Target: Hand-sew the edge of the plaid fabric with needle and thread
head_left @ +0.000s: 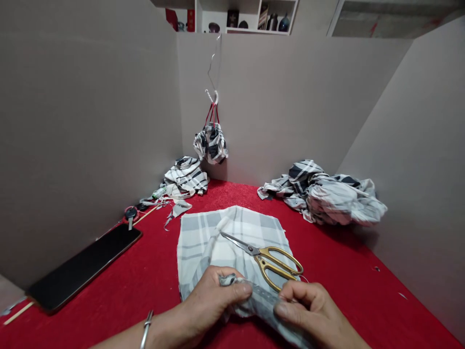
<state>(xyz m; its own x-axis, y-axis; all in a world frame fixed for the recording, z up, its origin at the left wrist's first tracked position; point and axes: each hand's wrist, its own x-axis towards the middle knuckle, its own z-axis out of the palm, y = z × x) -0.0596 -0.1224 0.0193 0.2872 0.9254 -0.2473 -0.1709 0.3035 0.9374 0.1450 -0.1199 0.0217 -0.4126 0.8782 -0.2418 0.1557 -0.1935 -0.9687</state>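
A piece of grey and white plaid cloth (250, 220) lies spread in front of me, its near edge gathered up. My left hand (214, 295) pinches a folded part of that edge between thumb and fingers. Further right along the same fold, my right hand (308, 310) is closed with its thumb and forefinger together at the cloth. Whether a needle or thread sits in those fingertips is too small to tell. Gold-handled scissors (254, 250) rest on the cloth just beyond my hands, blades slightly apart and pointing up and left.
Red cloth (348, 271) covers the table between grey walls. At left lie a black phone (87, 266), a key (131, 218) and a thin stick. Plaid scraps (185, 174) are heaped behind, a larger fabric pile (337, 194) at right. A plaid pouch (211, 143) hangs from a hook.
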